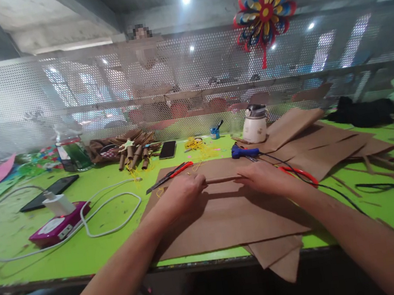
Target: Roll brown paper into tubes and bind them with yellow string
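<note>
My left hand (pixel 184 191) and my right hand (pixel 262 176) are above a sheet of brown paper (pixel 229 221) that lies on the table and reaches its front edge. Their fingers are closed on the two ends of a narrow brown paper roll (pixel 221 180), stretched level between them. Beyond my left hand rests a black-and-red cutter (pixel 170 176). A blue glue gun (pixel 244 151) lies just beyond my right hand, its cord passing to the right. Beside my right wrist, red handles (pixel 298 175) show, partly covered by the arm.
Brown paper sheets (pixel 321 142) are piled at the right near a white bottle (pixel 254 124). Leftward are a purple power strip (pixel 59 224) with a white cable, paper tubes (pixel 135 153) and a phone (pixel 167 149). A mesh screen (pixel 186 71) stands behind the table; a person is beyond it.
</note>
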`<state>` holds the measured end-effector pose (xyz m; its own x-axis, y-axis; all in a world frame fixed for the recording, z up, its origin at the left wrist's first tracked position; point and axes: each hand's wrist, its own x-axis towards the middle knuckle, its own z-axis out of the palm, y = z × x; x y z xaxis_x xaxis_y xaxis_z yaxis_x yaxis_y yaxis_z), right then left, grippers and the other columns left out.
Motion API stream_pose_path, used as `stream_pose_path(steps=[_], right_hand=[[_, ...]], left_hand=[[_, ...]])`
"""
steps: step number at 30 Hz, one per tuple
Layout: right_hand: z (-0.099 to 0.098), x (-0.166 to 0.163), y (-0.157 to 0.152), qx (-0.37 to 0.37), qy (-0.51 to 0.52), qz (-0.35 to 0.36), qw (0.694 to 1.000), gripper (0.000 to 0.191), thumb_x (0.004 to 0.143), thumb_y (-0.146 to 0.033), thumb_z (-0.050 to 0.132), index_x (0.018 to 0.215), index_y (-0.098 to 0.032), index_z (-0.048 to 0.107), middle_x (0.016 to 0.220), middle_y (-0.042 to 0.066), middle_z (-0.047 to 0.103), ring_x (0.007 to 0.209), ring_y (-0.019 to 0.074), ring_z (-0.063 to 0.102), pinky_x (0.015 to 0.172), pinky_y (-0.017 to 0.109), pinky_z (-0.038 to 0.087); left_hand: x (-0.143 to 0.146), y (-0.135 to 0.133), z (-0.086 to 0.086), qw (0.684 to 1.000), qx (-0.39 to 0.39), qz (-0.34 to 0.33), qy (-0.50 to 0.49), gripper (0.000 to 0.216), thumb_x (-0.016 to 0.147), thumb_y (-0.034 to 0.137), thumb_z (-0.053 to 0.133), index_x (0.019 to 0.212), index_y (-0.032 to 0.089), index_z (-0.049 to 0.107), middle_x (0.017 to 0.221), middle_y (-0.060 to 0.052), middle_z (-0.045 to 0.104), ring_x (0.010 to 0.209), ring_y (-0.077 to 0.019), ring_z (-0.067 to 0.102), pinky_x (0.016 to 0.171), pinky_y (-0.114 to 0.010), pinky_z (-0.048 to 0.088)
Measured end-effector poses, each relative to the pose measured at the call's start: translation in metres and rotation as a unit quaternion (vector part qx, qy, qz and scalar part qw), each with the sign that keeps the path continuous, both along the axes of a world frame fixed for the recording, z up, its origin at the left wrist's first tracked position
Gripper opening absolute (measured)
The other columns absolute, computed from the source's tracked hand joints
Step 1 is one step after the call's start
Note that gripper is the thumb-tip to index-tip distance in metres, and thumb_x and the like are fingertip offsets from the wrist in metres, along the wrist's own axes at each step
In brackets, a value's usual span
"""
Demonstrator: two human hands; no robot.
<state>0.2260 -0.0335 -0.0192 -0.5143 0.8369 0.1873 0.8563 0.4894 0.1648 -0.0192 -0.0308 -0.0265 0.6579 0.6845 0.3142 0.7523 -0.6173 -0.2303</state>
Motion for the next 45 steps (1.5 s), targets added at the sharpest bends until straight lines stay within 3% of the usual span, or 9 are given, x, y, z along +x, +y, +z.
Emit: stream_pose_path(steps=[12, 20, 24, 27, 30, 33, 35, 40, 45], right_hand=[[-0.002, 0.033, 0.023, 0.022, 0.064, -0.072, 0.995, 0.020, 0.084, -0.019, 0.042, 0.080, -0.016, 0.062, 0.076, 0.007, 0.066, 0.068, 0.0173, 0.058, 0.058, 0.026, 0.031], [-0.005, 0.028, 0.028, 0.128, 0.266, 0.080, 0.952, 0.032, 0.071, -0.008, 0.048, 0.098, -0.014, 0.064, 0.101, 0.011, 0.063, 0.099, 0.0231, 0.054, 0.087, 0.036, 0.042], [-0.002, 0.034, 0.030, 0.080, 0.344, 0.037, 0.935, 0.029, 0.072, -0.007, 0.040, 0.071, -0.016, 0.068, 0.081, 0.007, 0.067, 0.081, 0.0202, 0.060, 0.081, 0.037, 0.046], [0.005, 0.045, 0.029, -0.004, 0.393, -0.016, 0.919, 0.028, 0.070, -0.009, 0.043, 0.072, -0.016, 0.070, 0.082, 0.007, 0.070, 0.079, 0.0202, 0.062, 0.079, 0.037, 0.048], [0.011, 0.048, 0.021, -0.091, 0.485, 0.053, 0.868, 0.035, 0.067, -0.009, 0.047, 0.092, -0.018, 0.070, 0.102, 0.006, 0.069, 0.098, 0.0206, 0.061, 0.087, 0.036, 0.047], [0.013, 0.038, 0.011, -0.104, 0.553, 0.150, 0.813, 0.035, 0.073, -0.012, 0.047, 0.100, -0.020, 0.067, 0.112, 0.005, 0.065, 0.108, 0.0201, 0.057, 0.093, 0.037, 0.044], [0.008, 0.026, 0.006, -0.057, 0.532, 0.157, 0.830, 0.029, 0.078, -0.017, 0.047, 0.100, -0.019, 0.066, 0.109, 0.006, 0.066, 0.104, 0.0202, 0.058, 0.092, 0.038, 0.044], [-0.013, -0.008, 0.002, 0.060, 0.229, 0.114, 0.965, 0.046, 0.077, -0.035, 0.062, 0.118, -0.016, 0.057, 0.109, 0.012, 0.063, 0.102, 0.0261, 0.052, 0.089, 0.043, 0.040], [-0.023, -0.017, 0.003, 0.088, 0.092, 0.070, 0.989, 0.028, 0.082, -0.034, 0.059, 0.103, -0.017, 0.063, 0.094, 0.010, 0.067, 0.093, 0.0246, 0.055, 0.083, 0.039, 0.036]], left_hand=[[-0.011, 0.006, 0.003, 0.999, -0.023, 0.016, -0.016, 0.015, 0.088, 0.022, 0.041, 0.082, 0.016, 0.054, 0.071, -0.006, 0.062, 0.067, -0.0183, 0.059, 0.063, -0.028, 0.041], [-0.010, 0.008, -0.002, 0.999, -0.019, 0.028, 0.001, 0.021, 0.089, 0.026, 0.040, 0.081, 0.015, 0.057, 0.065, -0.007, 0.060, 0.058, -0.0186, 0.056, 0.059, -0.029, 0.040], [-0.011, 0.010, -0.004, 0.999, -0.016, 0.036, 0.012, 0.024, 0.091, 0.028, 0.037, 0.083, 0.014, 0.056, 0.067, -0.008, 0.062, 0.059, -0.0188, 0.057, 0.056, -0.028, 0.039], [-0.011, 0.008, -0.002, 0.999, -0.023, 0.031, 0.018, 0.025, 0.091, 0.028, 0.037, 0.083, 0.014, 0.056, 0.068, -0.008, 0.062, 0.059, -0.0190, 0.058, 0.055, -0.028, 0.038], [-0.011, 0.004, 0.003, 0.999, -0.030, 0.023, 0.017, 0.025, 0.091, 0.027, 0.036, 0.082, 0.014, 0.055, 0.068, -0.008, 0.063, 0.059, -0.0189, 0.058, 0.054, -0.028, 0.038], [-0.008, 0.000, 0.007, 0.998, -0.044, 0.029, 0.025, 0.024, 0.090, 0.024, 0.037, 0.081, 0.013, 0.056, 0.068, -0.009, 0.063, 0.059, -0.0186, 0.058, 0.054, -0.028, 0.038], [-0.006, 0.000, 0.007, 0.998, -0.051, 0.035, 0.030, 0.023, 0.089, 0.024, 0.039, 0.080, 0.012, 0.057, 0.068, -0.009, 0.064, 0.059, -0.0184, 0.058, 0.054, -0.028, 0.038], [0.000, -0.001, -0.001, 0.999, -0.023, 0.024, 0.008, 0.027, 0.089, 0.028, 0.037, 0.082, 0.013, 0.059, 0.066, -0.008, 0.062, 0.057, -0.0180, 0.057, 0.052, -0.028, 0.036], [0.000, -0.001, -0.005, 0.999, -0.035, 0.010, -0.006, 0.025, 0.089, 0.029, 0.039, 0.083, 0.015, 0.059, 0.069, -0.008, 0.063, 0.060, -0.0179, 0.057, 0.053, -0.027, 0.035]])
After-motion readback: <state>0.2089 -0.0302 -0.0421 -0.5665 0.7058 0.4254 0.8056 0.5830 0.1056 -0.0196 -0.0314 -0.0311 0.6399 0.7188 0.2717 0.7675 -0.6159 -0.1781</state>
